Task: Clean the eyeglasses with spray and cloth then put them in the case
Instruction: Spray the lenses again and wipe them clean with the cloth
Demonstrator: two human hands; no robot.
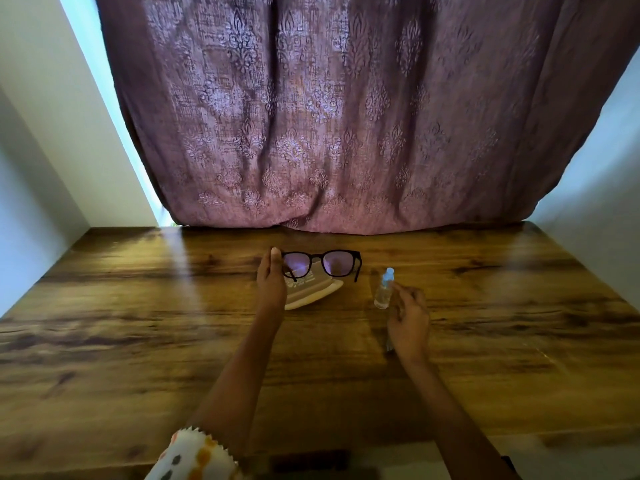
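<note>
The bench (138, 323) lies bare to either side and toward the near edge; a curtain (329, 133) closes off its far edge. Mid-bench, the eyeglasses (322, 263), the case (313, 294) beneath them and the spray bottle (384, 291) crowd together.

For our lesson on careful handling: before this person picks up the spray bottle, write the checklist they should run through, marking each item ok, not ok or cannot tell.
1. Eyeglasses secured in the left hand: ok, held at one end above the case.
2. Lenses facing the person for spraying: ok.
3. Spray bottle upright on the table: ok.
4. Right hand gripping the bottle: not ok, its fingers are only at the bottle's side.
5. Case open and ready: cannot tell, partly hidden.
6. Cloth at hand: cannot tell.
</note>
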